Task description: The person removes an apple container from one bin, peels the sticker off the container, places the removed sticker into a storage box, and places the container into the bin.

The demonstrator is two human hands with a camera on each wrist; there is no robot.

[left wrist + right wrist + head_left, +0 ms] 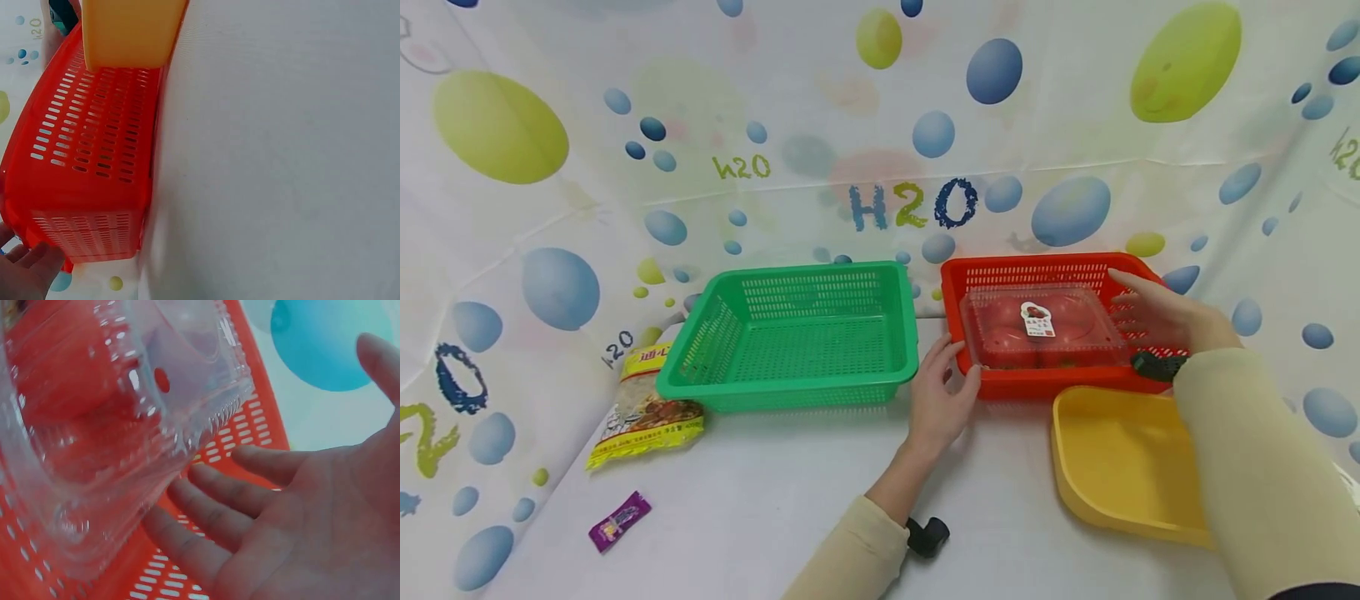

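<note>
Right of centre in the head view, the left hand pinches the red basket by its corner, seemingly steadying it, while the right hand, fingers outstretched, holding nothing, hangs beside the plastic box inside.

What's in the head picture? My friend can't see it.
A person's left hand and right hand are at opposite ends of a red basket holding a clear box of red things. Left of it are a green basket, yellow packet and purple packet; a yellow tray sits in front.
</note>
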